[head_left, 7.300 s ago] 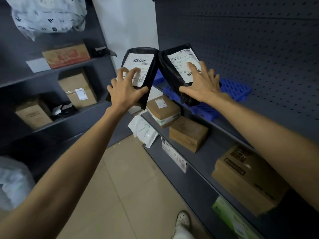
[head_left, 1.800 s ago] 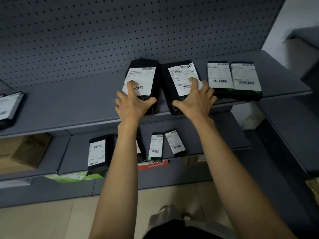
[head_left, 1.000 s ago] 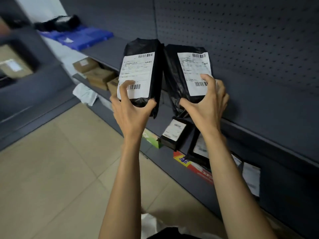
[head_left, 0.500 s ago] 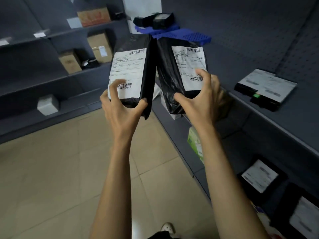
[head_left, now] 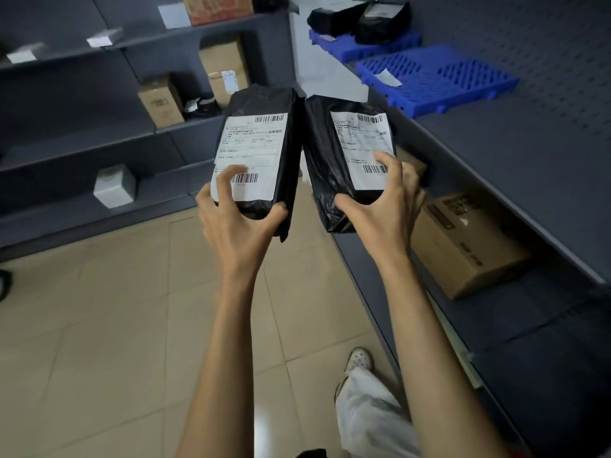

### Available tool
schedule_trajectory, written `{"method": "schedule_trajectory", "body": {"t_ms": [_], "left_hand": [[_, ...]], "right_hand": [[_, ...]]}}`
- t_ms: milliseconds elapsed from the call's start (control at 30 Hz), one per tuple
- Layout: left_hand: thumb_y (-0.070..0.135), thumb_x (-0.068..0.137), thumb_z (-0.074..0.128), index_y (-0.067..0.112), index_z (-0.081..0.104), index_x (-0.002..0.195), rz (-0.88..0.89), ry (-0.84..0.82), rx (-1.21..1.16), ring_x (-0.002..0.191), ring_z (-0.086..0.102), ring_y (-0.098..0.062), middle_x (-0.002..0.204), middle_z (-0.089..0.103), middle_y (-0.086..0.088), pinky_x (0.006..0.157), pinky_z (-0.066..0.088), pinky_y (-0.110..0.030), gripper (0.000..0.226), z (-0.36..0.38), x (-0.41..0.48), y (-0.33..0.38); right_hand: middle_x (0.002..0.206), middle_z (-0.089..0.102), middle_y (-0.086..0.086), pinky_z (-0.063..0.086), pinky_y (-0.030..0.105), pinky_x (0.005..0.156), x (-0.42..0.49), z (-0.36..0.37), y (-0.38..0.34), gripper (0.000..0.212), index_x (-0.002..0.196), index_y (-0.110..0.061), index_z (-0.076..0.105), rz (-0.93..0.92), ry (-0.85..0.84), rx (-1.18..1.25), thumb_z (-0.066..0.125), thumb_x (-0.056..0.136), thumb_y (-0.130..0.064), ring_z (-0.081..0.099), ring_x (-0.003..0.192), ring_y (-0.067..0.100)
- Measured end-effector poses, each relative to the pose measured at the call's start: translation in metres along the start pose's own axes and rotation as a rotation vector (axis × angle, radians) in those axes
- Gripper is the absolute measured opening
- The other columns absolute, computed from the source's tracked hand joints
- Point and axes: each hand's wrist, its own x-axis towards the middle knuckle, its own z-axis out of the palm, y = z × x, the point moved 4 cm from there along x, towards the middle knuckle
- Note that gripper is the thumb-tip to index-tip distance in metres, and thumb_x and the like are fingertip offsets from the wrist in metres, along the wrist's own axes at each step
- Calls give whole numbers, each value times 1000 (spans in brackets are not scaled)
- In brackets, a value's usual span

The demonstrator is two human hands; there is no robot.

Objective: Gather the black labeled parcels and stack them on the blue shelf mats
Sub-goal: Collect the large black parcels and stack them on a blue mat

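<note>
Dark grey shelving (head_left: 515, 150) runs along the right wall, with more of it across the tiled floor (head_left: 99, 325) on the left. On the right-hand shelf lie two blue mats: the nearer blue mat (head_left: 436, 77) bare but for a scrap of paper, the farther blue mat (head_left: 363, 44) already carrying two black parcels (head_left: 360, 19). A brown cardboard box (head_left: 463, 246) sits on the shelf below. The person stands in the aisle, arms stretched forward. The left hand (head_left: 238, 223) grips the lower end of the left parcel (head_left: 261, 153), label facing up. The right hand (head_left: 386, 206) clasps the right parcel (head_left: 344, 153) the same way. The two parcels touch along their upper edges, held in the air, well short of the mats.
</note>
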Motion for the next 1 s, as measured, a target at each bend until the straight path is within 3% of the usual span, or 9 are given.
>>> {"method": "schedule_trajectory", "body": {"t_ms": [100,200,367,500,600,733,1000], "left_hand": [[43,59,67,32,54,123,1,-1,-19,123,39,-12,124,40,4,104,42,-37,66,49,59,-1],[43,59,68,34,53,123,-3,5,1,121,43,-17,123,41,5,104,41,-40,66,97,128,5],[47,59,66,37,52,124,8,17,-27,119,44,-20,128,41,1,104,42,-44,67,158,229,12],[47,61,68,38,51,125,-34,3,-38,121,44,-20,132,41,-1,105,41,-46,66,197,291,-2],[48,61,68,41,50,124,-39,-25,-36,123,44,-22,132,41,-1,105,41,-48,65,229,341,-14],[48,63,69,40,50,124,-1,-71,-52,124,42,-24,129,42,-1,105,40,-49,65,273,415,-30],[48,67,77,35,52,126,144,-203,-80,118,43,-26,127,46,-8,101,42,-47,65,364,571,-25]], "right_hand": [[143,37,-3,35,46,106,70,29,5,75,131,-35,48,-6,-8,-17,74,61,-40,36,125,26],[143,37,-3,32,38,103,149,57,4,76,132,-34,47,-6,-1,-36,76,62,-41,36,125,26],[145,34,-1,36,47,103,259,106,-4,73,130,-34,48,-43,31,23,75,63,-38,34,125,25],[143,34,-4,39,46,97,317,147,1,73,130,-35,48,-29,20,16,77,63,-37,33,126,25],[143,34,-5,37,45,101,362,179,8,72,130,-35,47,-3,22,17,77,64,-37,33,124,24],[147,31,-4,35,37,95,422,225,8,72,131,-37,46,23,64,2,76,65,-37,30,128,24],[150,29,0,37,47,105,550,291,-8,69,130,-36,49,94,260,-74,73,66,-41,29,129,30]]}}
